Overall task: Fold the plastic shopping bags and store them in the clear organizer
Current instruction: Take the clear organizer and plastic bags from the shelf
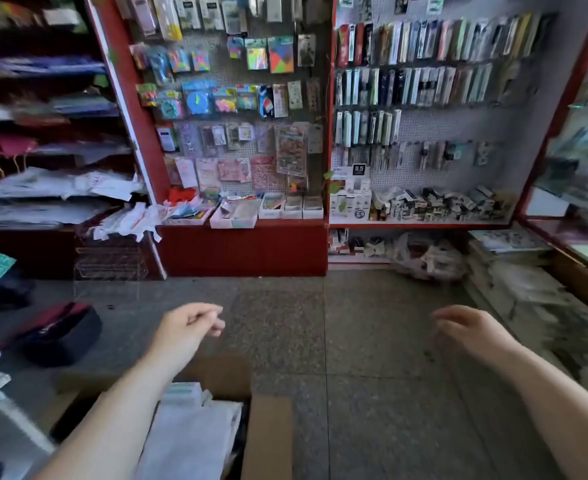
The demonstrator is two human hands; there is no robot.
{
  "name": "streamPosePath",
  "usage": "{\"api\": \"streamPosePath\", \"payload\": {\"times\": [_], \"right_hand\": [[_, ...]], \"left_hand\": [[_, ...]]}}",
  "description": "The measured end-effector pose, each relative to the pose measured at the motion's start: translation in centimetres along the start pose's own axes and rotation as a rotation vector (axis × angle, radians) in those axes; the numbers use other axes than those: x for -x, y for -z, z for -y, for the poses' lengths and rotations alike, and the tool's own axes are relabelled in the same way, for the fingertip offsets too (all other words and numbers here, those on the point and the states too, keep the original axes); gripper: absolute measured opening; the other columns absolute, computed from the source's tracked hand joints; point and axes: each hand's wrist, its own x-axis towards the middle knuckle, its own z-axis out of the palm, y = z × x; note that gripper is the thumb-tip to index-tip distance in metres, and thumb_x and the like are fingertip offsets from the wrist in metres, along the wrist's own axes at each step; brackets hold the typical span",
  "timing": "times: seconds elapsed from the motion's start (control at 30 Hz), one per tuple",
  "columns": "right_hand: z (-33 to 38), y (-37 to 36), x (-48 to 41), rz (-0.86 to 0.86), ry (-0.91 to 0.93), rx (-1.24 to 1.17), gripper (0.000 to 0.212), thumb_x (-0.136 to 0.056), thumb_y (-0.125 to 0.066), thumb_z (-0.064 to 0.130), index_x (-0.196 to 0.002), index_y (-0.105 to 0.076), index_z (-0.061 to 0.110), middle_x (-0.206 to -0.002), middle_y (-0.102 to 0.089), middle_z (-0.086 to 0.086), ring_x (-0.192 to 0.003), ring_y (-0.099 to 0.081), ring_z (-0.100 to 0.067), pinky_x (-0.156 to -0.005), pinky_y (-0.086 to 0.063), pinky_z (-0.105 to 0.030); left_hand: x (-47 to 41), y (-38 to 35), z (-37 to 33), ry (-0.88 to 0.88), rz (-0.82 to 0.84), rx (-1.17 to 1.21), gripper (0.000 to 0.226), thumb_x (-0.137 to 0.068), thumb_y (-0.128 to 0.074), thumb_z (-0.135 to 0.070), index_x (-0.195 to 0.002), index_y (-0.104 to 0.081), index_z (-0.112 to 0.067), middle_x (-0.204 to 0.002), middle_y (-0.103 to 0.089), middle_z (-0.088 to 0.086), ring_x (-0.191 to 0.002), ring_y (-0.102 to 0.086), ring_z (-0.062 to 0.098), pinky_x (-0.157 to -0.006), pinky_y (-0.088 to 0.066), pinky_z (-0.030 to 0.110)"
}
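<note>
White plastic bags are spilling off the left shelf, just above the clear organizer — you're holding your left hand out, fingers loosely curled, gripping nothing; your right hand is hovering, blurred — fingers relaxed, empty.

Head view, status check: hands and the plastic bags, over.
Left hand loosely curled, empty; right hand blurred, looks empty. White plastic shopping bags heaped on the left shelf, untouched. Open brown cardboard box under the left forearm.
</note>
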Motion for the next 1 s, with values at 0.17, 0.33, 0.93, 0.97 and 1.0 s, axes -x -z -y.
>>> {"api": "streamPosePath", "payload": {"times": [0.17,0.33,0.93,0.97,1.0], "right_hand": [[1.0,4.8,-10.7,-0.028,0.030,-0.008,0.012,-0.088,-0.055,0.000,-0.096,-0.062,0.005,-0.068,-0.063,-0.003,-0.040,-0.052,0.006,-0.041,-0.037,-0.008],[5.7,10.1,-22.3,-0.078,0.132,0.020,0.013,-0.088,-0.055,0.002,-0.097,-0.063,0.004,-0.070,-0.063,-0.004,-0.052,-0.056,-0.012,-0.050,-0.046,-0.024],[22.1,-3.0,-59.7,0.178,0.399,0.138,0.024,-0.090,-0.054,0.009,-0.113,-0.059,0.004,-0.098,-0.064,-0.010,-0.082,-0.059,-0.019,-0.074,-0.047,-0.025],[23.1,-4.0,-61.5,0.191,0.405,0.142,0.023,-0.091,-0.054,0.010,-0.113,-0.059,0.004,-0.100,-0.064,-0.010,-0.082,-0.058,-0.018,-0.073,-0.047,-0.023],[24.1,-5.0,-63.4,0.208,0.411,0.141,0.022,-0.091,-0.053,0.010,-0.112,-0.059,0.005,-0.100,-0.064,-0.010,-0.080,-0.058,-0.017,-0.069,-0.047,-0.019]], "left_hand": [[-9.6,-4.9,-4.0,-0.087,-0.052,0.013,0.017,-0.093,-0.043,0.002,-0.097,-0.059,-0.001,-0.071,-0.058,0.004,-0.047,-0.058,-0.002,-0.058,-0.044,0.009],[-18.5,-8.9,-7.9,-0.089,-0.141,0.008,0.019,-0.092,-0.046,0.000,-0.100,-0.063,0.003,-0.071,-0.060,0.002,-0.055,-0.059,0.007,-0.066,-0.042,0.018],[-53.1,-11.6,-8.2,-0.032,-0.308,0.020,0.023,-0.091,-0.048,-0.002,-0.078,-0.063,-0.015,-0.073,-0.065,0.000,-0.066,-0.060,0.014,-0.073,-0.043,0.029],[-55.1,-11.4,-8.1,-0.024,-0.318,0.021,0.026,-0.091,-0.049,-0.002,-0.076,-0.062,-0.019,-0.073,-0.065,0.000,-0.067,-0.060,0.015,-0.073,-0.043,0.029],[-57.0,-11.2,-7.9,-0.018,-0.324,0.024,0.027,-0.091,-0.048,-0.003,-0.075,-0.061,-0.020,-0.073,-0.065,0.001,-0.067,-0.060,0.015,-0.072,-0.043,0.029]]}}
